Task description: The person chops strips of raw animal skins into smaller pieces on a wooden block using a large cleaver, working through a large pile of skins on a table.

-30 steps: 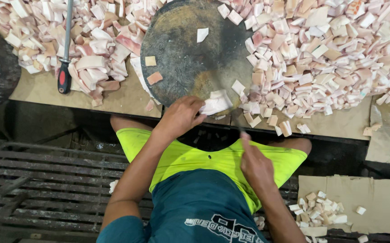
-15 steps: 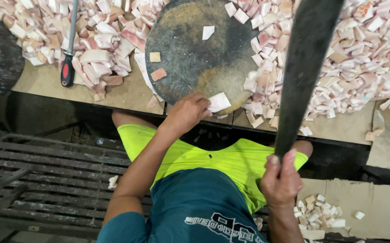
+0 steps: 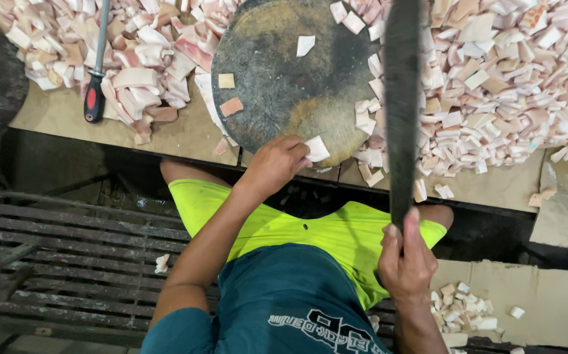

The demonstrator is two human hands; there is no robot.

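My left hand (image 3: 276,164) rests at the near edge of a round dark chopping block (image 3: 284,92) and pinches a pale piece of meat (image 3: 317,148). My right hand (image 3: 405,262) grips the handle of a long dark cleaver (image 3: 402,98), whose blade points up and away, raised over the block's right side. A few small pieces (image 3: 230,106) lie on the block. I sit low, with yellow-green shorts (image 3: 310,236) and a teal shirt below the hands.
Heaps of cut pink-white meat pieces (image 3: 493,85) cover the cardboard bench right of the block, and larger strips (image 3: 146,72) lie left. A red-and-black-handled sharpening steel (image 3: 95,85) lies at left. A dark slatted pallet (image 3: 68,262) sits lower left; scraps (image 3: 461,308) lie on cardboard at lower right.
My right hand took up the cleaver and raised it upright over the block's right side. My left hand slid the pale piece toward the block's near edge.
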